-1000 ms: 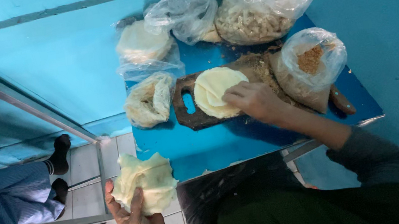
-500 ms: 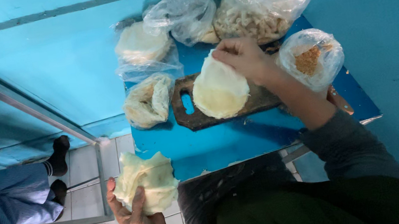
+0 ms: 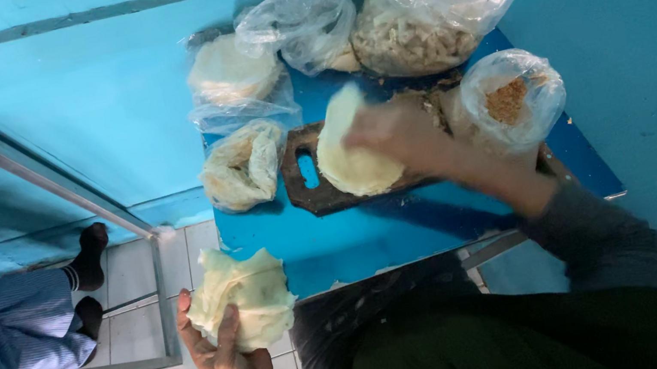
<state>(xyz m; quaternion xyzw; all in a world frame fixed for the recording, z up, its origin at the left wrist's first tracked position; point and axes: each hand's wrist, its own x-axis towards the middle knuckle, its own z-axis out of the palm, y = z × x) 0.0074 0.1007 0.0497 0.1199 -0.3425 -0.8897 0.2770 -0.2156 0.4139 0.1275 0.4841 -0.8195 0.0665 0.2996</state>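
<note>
- The step in hand looks like laying out a fresh wrapper: the right hand (image 3: 403,134), blurred by motion, pinches the top edge of a pale round dough wrapper (image 3: 350,155) that hangs half-lifted over the dark wooden cutting board (image 3: 307,183).
- The left hand (image 3: 229,360), below and left of the board, off the table edge, is closed around a soft stack of pale wrappers (image 3: 241,297), thumb on its face.
- Next, I judge, the wrapper needs to lie flat on the board before it can be filled.
- Left of the board, touching it: a crumpled clear bag of pale dough (image 3: 243,167).
- Above the board: a big clear bag of beige chunks (image 3: 419,36), perhaps chopped filling; the blur leaves this unsure.
- Right of the board: a small clear bag of orange-brown crumbs (image 3: 511,101).
- Above-left of the board: a bag of flat white rounds (image 3: 229,73) and a nearly empty clear bag (image 3: 300,24).
- No labels are visible on any bag.
</note>
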